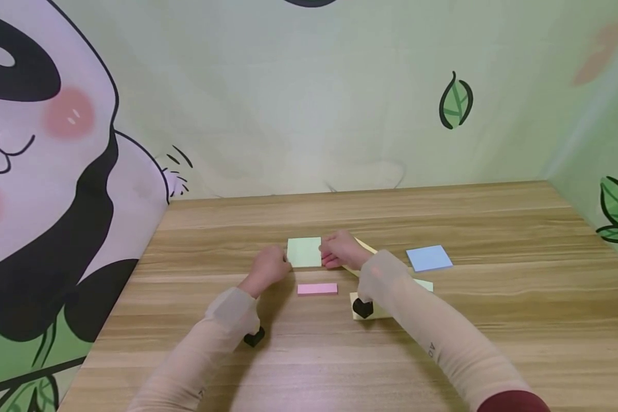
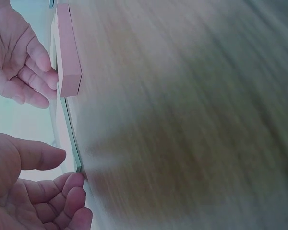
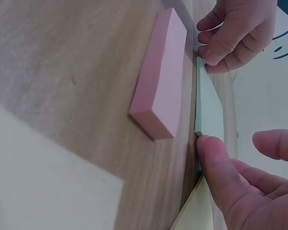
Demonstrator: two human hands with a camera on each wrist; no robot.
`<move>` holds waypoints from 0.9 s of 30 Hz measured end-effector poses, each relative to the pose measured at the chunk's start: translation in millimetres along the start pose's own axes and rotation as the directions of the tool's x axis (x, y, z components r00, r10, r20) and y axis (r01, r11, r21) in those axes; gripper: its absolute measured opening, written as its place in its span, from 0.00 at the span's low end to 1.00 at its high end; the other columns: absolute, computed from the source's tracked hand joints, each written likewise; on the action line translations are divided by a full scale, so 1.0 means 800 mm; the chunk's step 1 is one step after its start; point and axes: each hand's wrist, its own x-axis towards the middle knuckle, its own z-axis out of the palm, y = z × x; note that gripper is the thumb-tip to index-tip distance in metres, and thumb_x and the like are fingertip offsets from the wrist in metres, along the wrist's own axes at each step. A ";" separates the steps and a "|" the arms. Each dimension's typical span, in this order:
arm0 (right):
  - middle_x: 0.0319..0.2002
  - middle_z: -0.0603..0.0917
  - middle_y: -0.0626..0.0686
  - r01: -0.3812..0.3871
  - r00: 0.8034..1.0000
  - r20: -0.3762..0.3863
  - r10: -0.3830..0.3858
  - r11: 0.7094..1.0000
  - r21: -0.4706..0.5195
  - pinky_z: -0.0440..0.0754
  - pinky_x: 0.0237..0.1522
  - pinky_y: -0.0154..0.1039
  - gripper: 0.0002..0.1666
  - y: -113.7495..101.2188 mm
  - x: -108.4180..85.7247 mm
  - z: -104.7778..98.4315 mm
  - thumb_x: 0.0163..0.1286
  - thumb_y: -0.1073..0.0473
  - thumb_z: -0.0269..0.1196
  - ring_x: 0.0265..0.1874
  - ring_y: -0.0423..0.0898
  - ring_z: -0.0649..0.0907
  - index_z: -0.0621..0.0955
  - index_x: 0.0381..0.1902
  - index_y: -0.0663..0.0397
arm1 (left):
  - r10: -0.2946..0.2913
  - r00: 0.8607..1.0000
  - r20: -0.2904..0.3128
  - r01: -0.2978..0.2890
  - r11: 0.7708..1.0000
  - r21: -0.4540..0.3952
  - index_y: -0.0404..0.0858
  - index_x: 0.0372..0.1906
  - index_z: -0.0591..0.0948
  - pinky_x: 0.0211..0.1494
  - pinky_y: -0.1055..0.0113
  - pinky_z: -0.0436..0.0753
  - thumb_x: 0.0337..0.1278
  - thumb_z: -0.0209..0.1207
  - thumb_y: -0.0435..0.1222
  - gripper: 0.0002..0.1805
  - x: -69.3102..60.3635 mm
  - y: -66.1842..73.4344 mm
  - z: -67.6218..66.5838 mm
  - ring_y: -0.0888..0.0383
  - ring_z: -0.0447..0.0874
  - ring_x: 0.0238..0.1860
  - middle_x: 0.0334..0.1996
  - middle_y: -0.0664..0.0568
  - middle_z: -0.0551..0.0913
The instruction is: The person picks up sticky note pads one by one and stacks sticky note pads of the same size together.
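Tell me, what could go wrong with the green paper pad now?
The left hand and right hand are at opposite sides of the green pad, so an uneven push might turn it crooked.

The pink block lies close in front, so a hand coming back could bump it.

The right sleeve passes over part of the nearer yellow pad, so it might brush that out of place.

Beige sleeves (image 1: 443, 332) with dark lettering (image 1: 431, 350) accompany black wrist pieces (image 1: 363, 308) and maroon fabric (image 1: 515, 402).
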 end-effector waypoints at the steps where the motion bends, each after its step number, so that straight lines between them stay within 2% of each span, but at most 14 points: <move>1: 0.25 0.74 0.54 -0.004 1.000 0.000 0.004 1.000 -0.003 0.79 0.26 0.33 0.15 0.000 0.001 0.000 0.62 0.65 0.52 0.19 0.42 0.76 0.73 0.45 0.71 | 0.005 1.000 0.000 -0.005 1.000 0.001 0.43 0.04 0.59 0.14 0.74 0.54 0.45 0.52 0.31 0.22 0.000 0.000 0.000 0.63 0.53 0.10 0.05 0.59 0.55; 5: 0.23 0.74 0.54 -0.013 1.000 -0.009 0.013 1.000 -0.028 0.79 0.23 0.32 0.14 0.000 0.002 -0.001 0.61 0.66 0.53 0.17 0.42 0.76 0.74 0.43 0.70 | 0.009 1.000 0.021 -0.008 1.000 -0.013 0.43 0.04 0.59 0.13 0.74 0.54 0.46 0.51 0.31 0.22 0.001 -0.001 -0.001 0.63 0.52 0.09 0.05 0.58 0.55; 7: 0.22 0.75 0.54 0.003 1.000 -0.023 -0.004 0.998 -0.055 0.79 0.23 0.32 0.14 0.001 0.003 -0.001 0.61 0.66 0.53 0.17 0.42 0.76 0.74 0.43 0.70 | -0.010 0.999 0.040 0.012 0.999 -0.036 0.43 0.05 0.59 0.14 0.73 0.55 0.48 0.50 0.31 0.22 0.002 -0.002 -0.002 0.63 0.53 0.10 0.06 0.58 0.56; 12: 0.23 0.75 0.53 0.060 0.995 -0.075 -0.065 0.996 -0.067 0.80 0.28 0.34 0.16 -0.001 0.002 0.002 0.60 0.66 0.53 0.18 0.41 0.75 0.74 0.45 0.70 | -0.045 0.999 0.026 0.047 0.996 -0.079 0.42 0.07 0.61 0.16 0.71 0.56 0.50 0.48 0.31 0.20 0.009 -0.005 -0.005 0.61 0.55 0.12 0.07 0.57 0.58; 18: 0.28 0.74 0.54 0.054 0.992 -0.113 -0.057 0.998 -0.031 0.79 0.33 0.34 0.17 -0.005 0.002 0.004 0.60 0.66 0.54 0.23 0.41 0.74 0.73 0.47 0.68 | -0.048 0.999 0.006 0.048 0.993 -0.105 0.42 0.09 0.63 0.18 0.71 0.58 0.48 0.48 0.31 0.17 0.015 -0.002 -0.006 0.60 0.59 0.14 0.09 0.56 0.61; 27: 0.39 0.76 0.57 0.037 0.993 -0.106 -0.041 0.999 -0.034 0.78 0.33 0.32 0.22 -0.003 0.007 0.004 0.61 0.64 0.54 0.27 0.41 0.75 0.69 0.53 0.66 | -0.026 0.999 -0.022 0.024 0.994 -0.107 0.42 0.10 0.60 0.19 0.71 0.58 0.45 0.48 0.31 0.15 0.019 -0.001 0.000 0.59 0.60 0.16 0.10 0.56 0.60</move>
